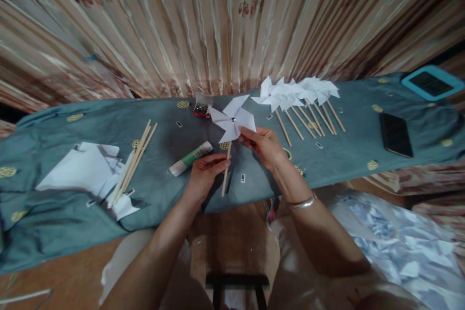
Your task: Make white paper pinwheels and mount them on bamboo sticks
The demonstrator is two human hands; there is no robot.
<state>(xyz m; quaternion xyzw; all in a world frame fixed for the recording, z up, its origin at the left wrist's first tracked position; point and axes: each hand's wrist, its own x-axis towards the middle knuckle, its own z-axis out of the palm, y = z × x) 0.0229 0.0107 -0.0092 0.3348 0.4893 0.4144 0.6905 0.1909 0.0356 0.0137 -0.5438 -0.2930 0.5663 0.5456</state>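
Our left hand (205,173) pinches the stick (224,179), our right hand (267,147) a vane (247,121), of one pinwheel (228,127) (pin (233,119) already in); assembled pinwheels (286,93) lie far and right, loose sticks (132,164) and paper (80,167) unused at left.

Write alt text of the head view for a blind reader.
A person's left hand holds the stick of a white paper pinwheel, the right hand at its blades, over a cloth-covered table. More pinwheels lie overlapping to the right; a tube, loose sticks and white sheets lie to the left.
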